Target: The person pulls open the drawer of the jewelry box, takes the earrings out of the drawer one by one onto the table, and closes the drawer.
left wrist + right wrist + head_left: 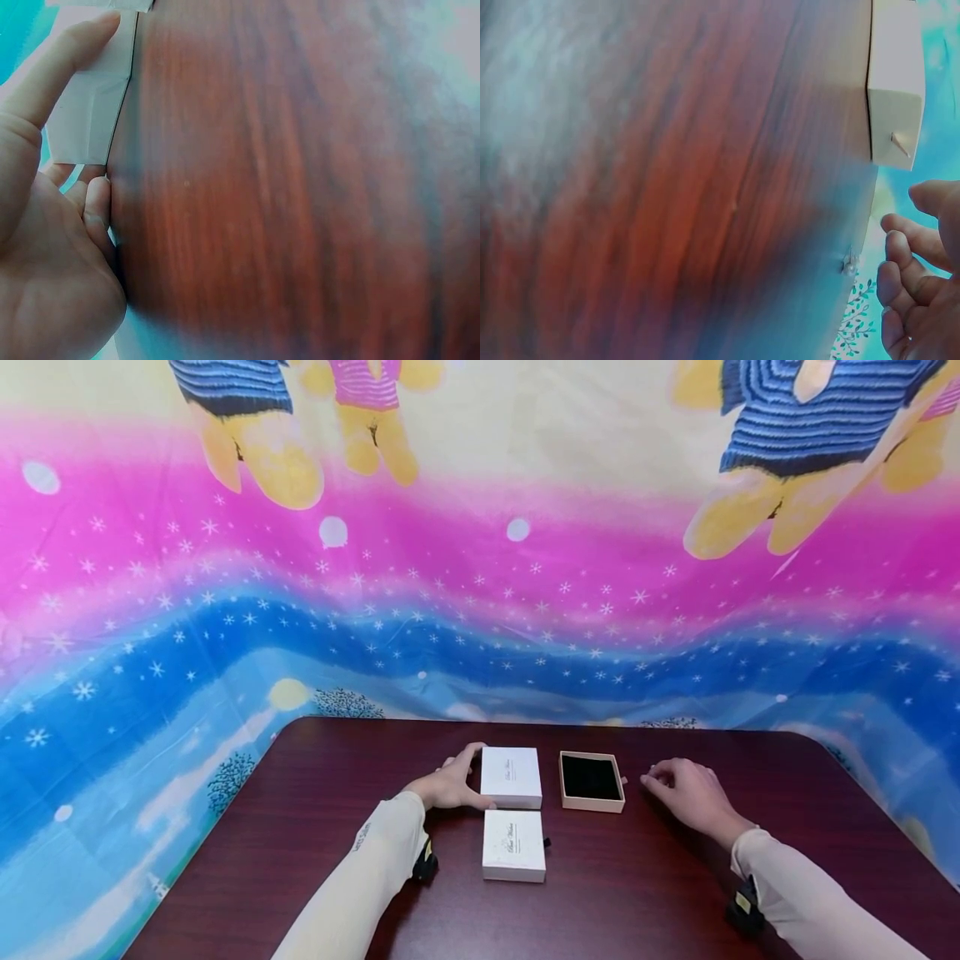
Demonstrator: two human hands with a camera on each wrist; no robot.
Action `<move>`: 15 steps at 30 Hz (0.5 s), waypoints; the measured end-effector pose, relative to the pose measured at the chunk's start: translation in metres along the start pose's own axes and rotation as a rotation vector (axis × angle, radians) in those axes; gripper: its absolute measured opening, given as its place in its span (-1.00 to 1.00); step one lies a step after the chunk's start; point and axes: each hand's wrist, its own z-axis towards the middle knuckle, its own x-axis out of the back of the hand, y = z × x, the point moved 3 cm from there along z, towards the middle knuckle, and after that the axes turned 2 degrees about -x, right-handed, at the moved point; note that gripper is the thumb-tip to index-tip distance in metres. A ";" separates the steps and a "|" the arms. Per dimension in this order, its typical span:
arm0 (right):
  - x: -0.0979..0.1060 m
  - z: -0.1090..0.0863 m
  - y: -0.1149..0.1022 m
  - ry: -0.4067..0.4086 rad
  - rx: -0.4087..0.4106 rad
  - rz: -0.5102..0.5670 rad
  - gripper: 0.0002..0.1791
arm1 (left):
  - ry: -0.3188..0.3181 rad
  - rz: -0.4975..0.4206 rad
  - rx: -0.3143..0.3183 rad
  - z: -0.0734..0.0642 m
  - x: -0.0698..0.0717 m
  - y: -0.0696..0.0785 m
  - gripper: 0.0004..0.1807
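Between the thumb and fingers of the left hand [448, 787], a white square cardboard box with dark printed lettering [510, 770] is clamped on the dark red-brown wooden table [600, 893]. Just beside the left thumb, on the near side of the gripped box, a second white square box with a black side tab [513, 839] is laid flat. To the left of the right hand [693, 795], near its fingertips but untouched, a shallow cream-coloured square tray lined in black [592, 805] is positioned. The right fingers are loosely curled, the thumb is held apart, and nothing is grasped. Near these fingers a small shiny object [850, 262], too small to identify, is seen.
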 end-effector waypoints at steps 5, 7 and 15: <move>-0.003 -0.001 -0.003 -0.019 -0.010 0.016 -0.75 | 0.001 0.002 0.000 0.000 -0.001 0.000 0.21; -0.004 -0.001 -0.005 -0.024 -0.016 0.017 -0.75 | 0.000 0.004 -0.001 0.000 -0.001 0.000 0.21; -0.008 -0.001 -0.009 -0.044 -0.024 0.036 -0.76 | 0.003 -0.001 0.002 0.000 0.000 0.000 0.20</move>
